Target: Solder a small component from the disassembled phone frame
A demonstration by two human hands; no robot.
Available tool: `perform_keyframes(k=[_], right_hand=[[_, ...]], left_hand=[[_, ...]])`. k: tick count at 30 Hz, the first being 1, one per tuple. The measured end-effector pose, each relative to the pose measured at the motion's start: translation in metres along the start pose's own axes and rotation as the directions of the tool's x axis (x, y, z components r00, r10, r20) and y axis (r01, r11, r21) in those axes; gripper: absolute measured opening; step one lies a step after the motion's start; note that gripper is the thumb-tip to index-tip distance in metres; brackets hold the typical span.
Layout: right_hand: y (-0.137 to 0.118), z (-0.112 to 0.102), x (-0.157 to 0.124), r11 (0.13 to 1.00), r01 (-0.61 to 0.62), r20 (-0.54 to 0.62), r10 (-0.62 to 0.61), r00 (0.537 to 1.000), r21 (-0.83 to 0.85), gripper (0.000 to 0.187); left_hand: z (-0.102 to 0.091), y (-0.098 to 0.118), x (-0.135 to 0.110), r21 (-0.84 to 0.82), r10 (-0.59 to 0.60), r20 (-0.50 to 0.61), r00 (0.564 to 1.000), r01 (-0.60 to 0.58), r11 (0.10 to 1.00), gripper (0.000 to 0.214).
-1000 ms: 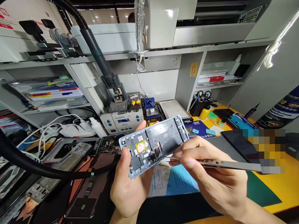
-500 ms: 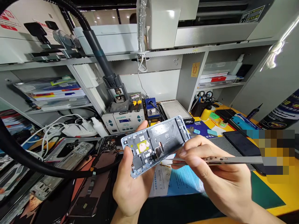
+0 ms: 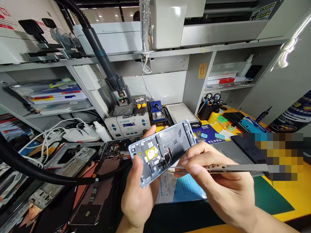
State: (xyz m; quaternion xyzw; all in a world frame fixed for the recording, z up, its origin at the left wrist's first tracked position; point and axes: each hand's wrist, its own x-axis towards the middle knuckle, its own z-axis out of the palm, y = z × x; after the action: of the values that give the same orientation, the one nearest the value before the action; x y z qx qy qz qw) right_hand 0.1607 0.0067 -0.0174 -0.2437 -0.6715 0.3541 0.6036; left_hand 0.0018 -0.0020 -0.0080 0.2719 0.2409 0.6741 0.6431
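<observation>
My left hand (image 3: pixel 139 197) grips an opened phone frame (image 3: pixel 162 151) from below, thumb on its near edge, fingers behind its far edge. The frame is pale blue and tilted, its inside facing me, with a yellow patch and small parts showing. My right hand (image 3: pixel 218 184) pinches metal tweezers (image 3: pixel 218 168) that run out to the right. The tweezer tips rest at the frame's lower edge, near its middle.
A hot-air station (image 3: pixel 128 124) stands behind, its black hose (image 3: pixel 24 165) curving across the left. Several dismantled phones (image 3: pixel 73 161) and white cables (image 3: pixel 60 132) crowd the left. A yellow mat (image 3: pixel 291 194) with tools and a dark phone (image 3: pixel 247 147) lies right.
The phone frame and both hands shifted slightly to the right. The tweezer tips stay at the frame's lower edge.
</observation>
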Motion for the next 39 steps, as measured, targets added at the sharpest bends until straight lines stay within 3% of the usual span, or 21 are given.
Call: perform_keyframes(k=[8,15,39], right_hand=[[-0.005,0.003,0.009,0.995,0.024,0.007,-0.023,1.000,-0.097,0.014],[-0.010,-0.001,0.009,0.982,-0.126,0.071,0.137,0.988,-0.143,0.007],[-0.010,-0.002,0.007,0.984,-0.067,0.053,0.077,0.996,-0.164,0.011]], left_hand=[[-0.001,-0.001,0.001,-0.014,0.017,0.034,0.999,-0.017,1.000,0.055],[-0.001,-0.001,0.002,0.001,0.026,0.042,0.999,-0.026,1.000,0.052],[-0.001,-0.002,0.000,0.011,0.022,0.011,1.000,-0.022,1.000,0.059]])
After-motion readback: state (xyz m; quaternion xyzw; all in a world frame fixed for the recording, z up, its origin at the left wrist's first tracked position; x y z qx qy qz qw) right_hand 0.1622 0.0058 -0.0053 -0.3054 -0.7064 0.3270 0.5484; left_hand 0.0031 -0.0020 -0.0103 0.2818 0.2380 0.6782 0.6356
